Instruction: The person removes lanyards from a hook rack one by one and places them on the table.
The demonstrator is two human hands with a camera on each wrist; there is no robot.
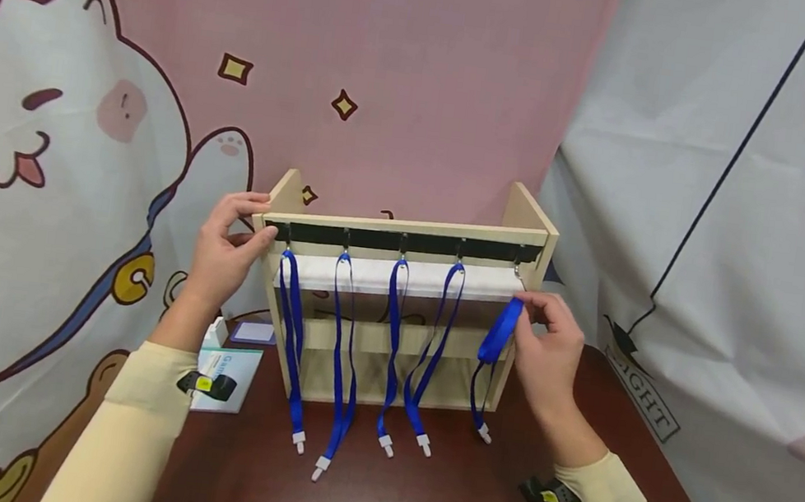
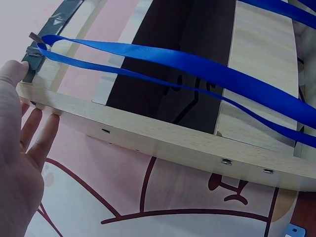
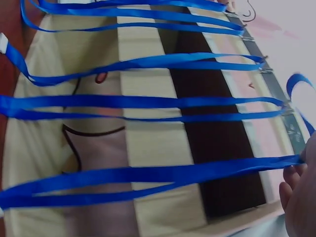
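Observation:
My left hand (image 1: 223, 251) grips the upper left corner of a light wooden rack (image 1: 405, 226), its thumb on the end of the dark strip (image 1: 374, 239). In the left wrist view its other fingers (image 2: 45, 136) lie against the side panel. At the rack's right side my right hand (image 1: 551, 351) pinches a blue lanyard (image 1: 501, 328) just below the rightmost hook (image 1: 520, 254). The lanyard's white clip (image 1: 484, 433) dangles below. In the right wrist view, a blue loop (image 3: 296, 81) of ribbon sticks up past the hand. Several other blue lanyards (image 1: 393, 333) hang from hooks along the strip.
The rack stands on a dark red-brown table (image 1: 374, 496). Left of it lie a booklet (image 1: 231, 381), a small white box (image 1: 216, 332) and a blue-edged card (image 1: 254, 333). Printed cloth (image 1: 422, 79) hangs behind and at both sides.

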